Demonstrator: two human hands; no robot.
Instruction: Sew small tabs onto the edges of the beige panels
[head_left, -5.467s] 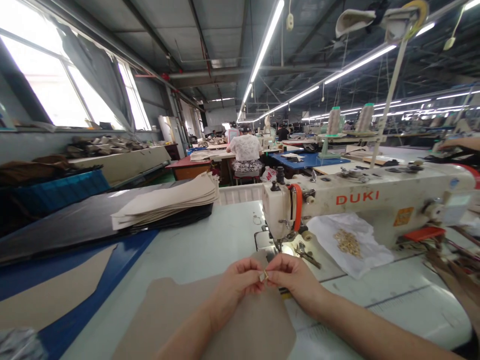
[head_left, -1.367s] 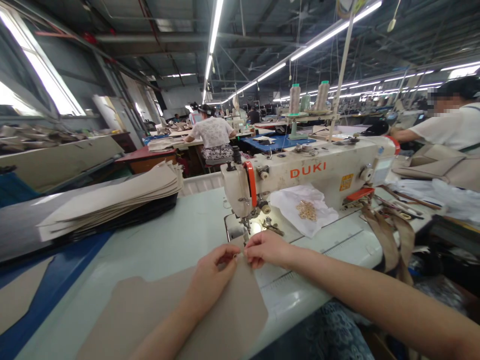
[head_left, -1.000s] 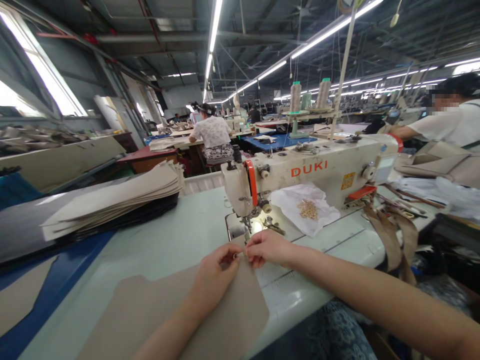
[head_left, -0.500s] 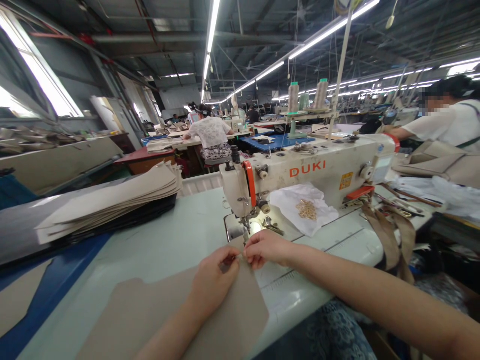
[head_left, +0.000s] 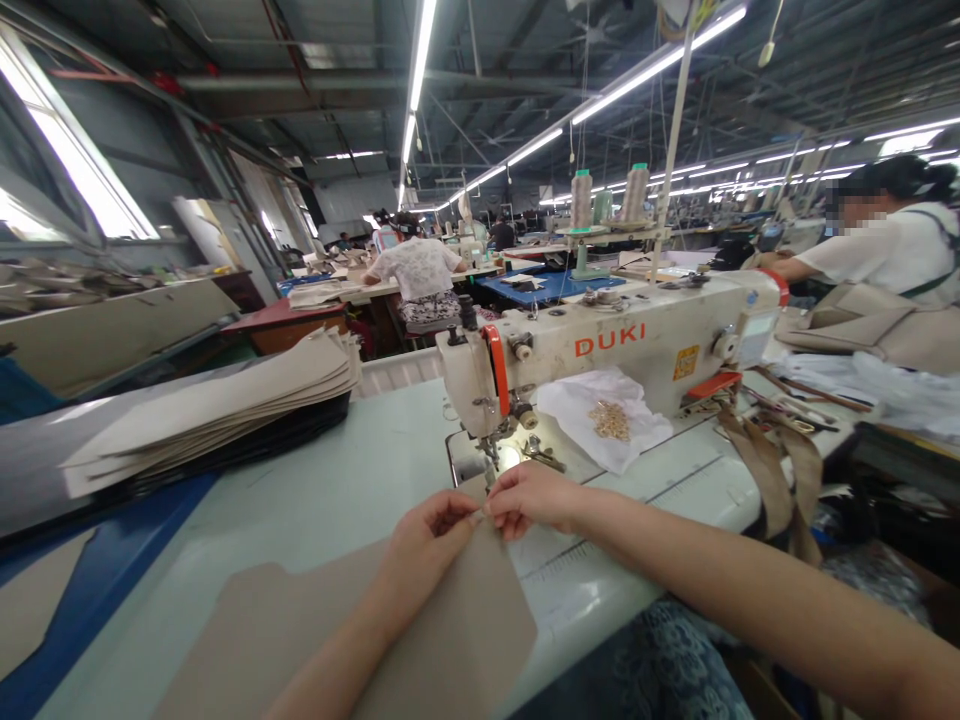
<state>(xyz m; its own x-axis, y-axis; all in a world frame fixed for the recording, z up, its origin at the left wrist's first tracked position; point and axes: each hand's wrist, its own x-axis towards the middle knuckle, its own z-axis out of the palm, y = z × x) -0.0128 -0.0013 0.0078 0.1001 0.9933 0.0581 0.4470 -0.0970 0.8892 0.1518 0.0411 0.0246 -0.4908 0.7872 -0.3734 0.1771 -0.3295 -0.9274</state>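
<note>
A flat beige panel (head_left: 337,620), apparently leather or coated fabric, lies on the pale green sewing table (head_left: 375,450). Its far narrow end reaches the presser foot of the white DUKI sewing machine (head_left: 611,340). My left hand (head_left: 427,545) is closed in a pinch at the panel's edge, just in front of the needle area. Fingertip to fingertip with it, my right hand (head_left: 532,500) pinches the same edge from the right. Whatever small part lies between the fingertips is too small to make out.
Small gold-coloured metal pieces (head_left: 609,420) rest on a white sheet (head_left: 559,400) by the machine. Stacked beige panels (head_left: 225,400) stand at left. Brown straps (head_left: 757,470) hang at the table's right end. A co-worker (head_left: 900,240) sits at right, another person (head_left: 416,270) ahead.
The view has shifted slightly. My left fingers have drawn closer together at the panel's edge; the right hand stays almost where it was.
</note>
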